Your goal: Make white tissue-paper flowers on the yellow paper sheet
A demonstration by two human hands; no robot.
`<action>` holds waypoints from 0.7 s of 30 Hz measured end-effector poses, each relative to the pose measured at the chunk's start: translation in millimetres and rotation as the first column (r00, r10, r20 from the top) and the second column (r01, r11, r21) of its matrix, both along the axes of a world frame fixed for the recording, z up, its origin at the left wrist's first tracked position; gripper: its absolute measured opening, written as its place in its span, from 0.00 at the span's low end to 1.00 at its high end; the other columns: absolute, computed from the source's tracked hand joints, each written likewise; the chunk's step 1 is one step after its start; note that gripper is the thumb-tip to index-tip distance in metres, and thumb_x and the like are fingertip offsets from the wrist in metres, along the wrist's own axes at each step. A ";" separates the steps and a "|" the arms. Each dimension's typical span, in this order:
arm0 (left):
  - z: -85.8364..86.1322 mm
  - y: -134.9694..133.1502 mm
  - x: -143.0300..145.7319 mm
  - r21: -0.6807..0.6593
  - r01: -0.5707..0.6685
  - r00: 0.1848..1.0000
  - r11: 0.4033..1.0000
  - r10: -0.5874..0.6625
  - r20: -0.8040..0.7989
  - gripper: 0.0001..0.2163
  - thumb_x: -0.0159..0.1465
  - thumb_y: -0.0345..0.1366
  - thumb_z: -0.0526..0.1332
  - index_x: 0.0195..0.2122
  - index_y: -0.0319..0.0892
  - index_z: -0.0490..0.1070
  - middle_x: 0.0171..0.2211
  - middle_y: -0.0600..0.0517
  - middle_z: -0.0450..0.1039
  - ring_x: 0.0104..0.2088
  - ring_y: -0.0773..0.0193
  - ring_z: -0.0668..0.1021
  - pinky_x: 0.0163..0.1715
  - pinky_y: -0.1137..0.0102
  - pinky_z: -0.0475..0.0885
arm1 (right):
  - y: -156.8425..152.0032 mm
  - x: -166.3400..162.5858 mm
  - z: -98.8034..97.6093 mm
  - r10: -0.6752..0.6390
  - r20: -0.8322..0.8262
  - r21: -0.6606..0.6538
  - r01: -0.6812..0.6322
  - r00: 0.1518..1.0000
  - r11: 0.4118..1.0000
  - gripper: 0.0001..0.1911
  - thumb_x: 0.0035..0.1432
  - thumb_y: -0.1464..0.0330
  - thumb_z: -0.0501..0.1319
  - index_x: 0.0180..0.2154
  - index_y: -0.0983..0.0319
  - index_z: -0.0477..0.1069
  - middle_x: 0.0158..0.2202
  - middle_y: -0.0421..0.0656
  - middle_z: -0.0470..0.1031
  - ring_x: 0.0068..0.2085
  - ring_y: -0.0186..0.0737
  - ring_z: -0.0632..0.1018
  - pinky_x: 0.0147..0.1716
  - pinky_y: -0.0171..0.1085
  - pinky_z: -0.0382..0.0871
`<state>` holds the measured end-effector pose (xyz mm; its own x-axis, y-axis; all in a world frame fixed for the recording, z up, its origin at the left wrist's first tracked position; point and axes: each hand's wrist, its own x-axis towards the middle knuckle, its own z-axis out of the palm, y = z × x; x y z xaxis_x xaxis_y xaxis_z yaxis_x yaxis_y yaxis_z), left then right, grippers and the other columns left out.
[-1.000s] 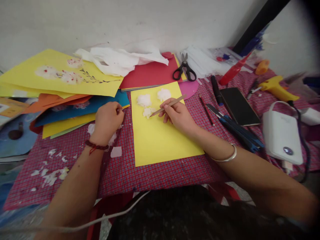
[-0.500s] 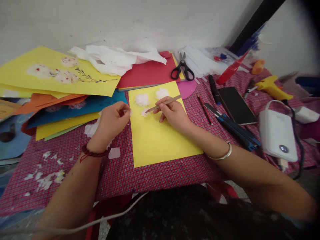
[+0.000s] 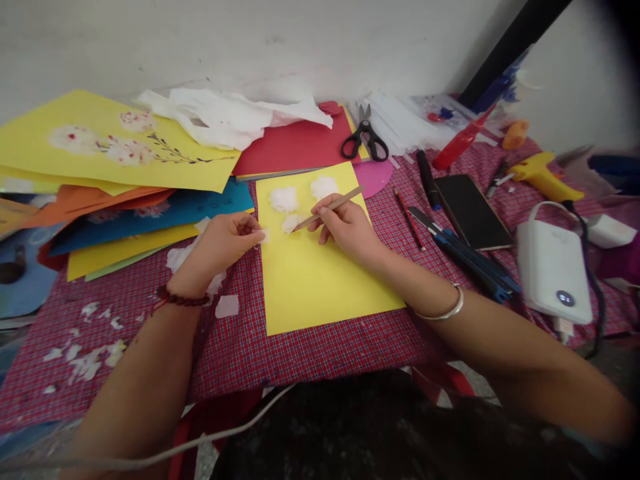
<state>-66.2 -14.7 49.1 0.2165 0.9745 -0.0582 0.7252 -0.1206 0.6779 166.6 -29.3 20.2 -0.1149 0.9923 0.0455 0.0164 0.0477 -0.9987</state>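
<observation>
A yellow sheet of paper [image 3: 320,280] lies on the table before me, with three white fluffy tissue clusters on its upper part. My right hand [image 3: 345,227] is closed around a thin wooden stick, perhaps a pencil [image 3: 327,210]. Its lower tip touches or hovers just over the smallest tissue cluster [image 3: 291,224]. By the sheet's left edge, my left hand [image 3: 223,243] pinches a small piece of white tissue paper [image 3: 265,236] between thumb and finger. Beneath that wrist lies more white tissue [image 3: 179,259], partly hidden, and a loose tissue square [image 3: 227,306] is close by.
Coloured sheets [image 3: 125,230] are stacked at the left, under a decorated yellow sheet [image 3: 165,173]. Black scissors [image 3: 365,137] rest behind. At right lie a red pencil [image 3: 410,220], a box cutter [image 3: 465,257], a phone [image 3: 474,212], a white power bank [image 3: 555,270] and a yellow glue gun [image 3: 547,175].
My left hand has moved slightly down, and the tissue piece in its fingers now shows more clearly. The stick's tip has shifted slightly down at the small cluster.
</observation>
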 end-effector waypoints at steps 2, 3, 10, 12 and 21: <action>-2.0 1.0 -1.3 0.004 0.018 1.000 1.000 -0.018 0.013 0.07 0.54 0.40 0.64 0.25 0.44 0.72 0.20 0.55 0.70 0.21 0.67 0.67 0.21 0.70 0.59 | 0.5 -1.2 -0.2 0.002 0.013 0.001 -0.002 1.000 1.000 0.09 0.64 0.61 0.55 0.36 0.60 0.65 0.29 0.40 0.73 0.27 0.30 0.74 0.22 0.30 0.70; -3.3 1.7 -2.2 0.002 0.023 1.000 1.000 -0.023 0.014 0.07 0.54 0.40 0.64 0.25 0.44 0.72 0.21 0.55 0.70 0.22 0.67 0.68 0.21 0.70 0.60 | 0.5 -1.6 0.0 0.000 0.017 0.005 0.000 1.000 1.000 0.09 0.64 0.61 0.55 0.36 0.60 0.65 0.30 0.41 0.74 0.29 0.31 0.75 0.22 0.30 0.70; -2.3 3.6 -9.2 -0.087 0.075 0.997 0.993 -0.073 0.023 0.07 0.55 0.41 0.64 0.28 0.44 0.74 0.24 0.53 0.73 0.25 0.65 0.71 0.25 0.70 0.63 | 1.7 -2.4 -0.7 -0.019 0.015 0.016 0.019 1.000 1.000 0.09 0.64 0.62 0.55 0.36 0.60 0.66 0.34 0.43 0.74 0.36 0.34 0.78 0.23 0.30 0.71; 4.0 1.4 -6.1 -0.085 0.086 0.995 0.993 -0.082 0.052 0.06 0.56 0.41 0.64 0.28 0.45 0.75 0.26 0.53 0.74 0.28 0.64 0.73 0.27 0.70 0.65 | 3.2 -2.4 -2.9 -0.024 0.002 0.022 0.024 1.000 0.999 0.09 0.64 0.61 0.56 0.36 0.60 0.66 0.34 0.43 0.74 0.35 0.35 0.78 0.22 0.30 0.71; -5.2 12.5 28.4 -0.035 0.209 0.968 0.977 -0.201 0.149 0.07 0.55 0.37 0.64 0.34 0.43 0.77 0.30 0.51 0.76 0.32 0.63 0.75 0.32 0.68 0.69 | 4.0 -1.4 -1.2 -0.016 0.024 -0.004 0.016 1.000 1.000 0.08 0.64 0.62 0.57 0.37 0.60 0.66 0.33 0.42 0.75 0.27 0.30 0.75 0.21 0.31 0.70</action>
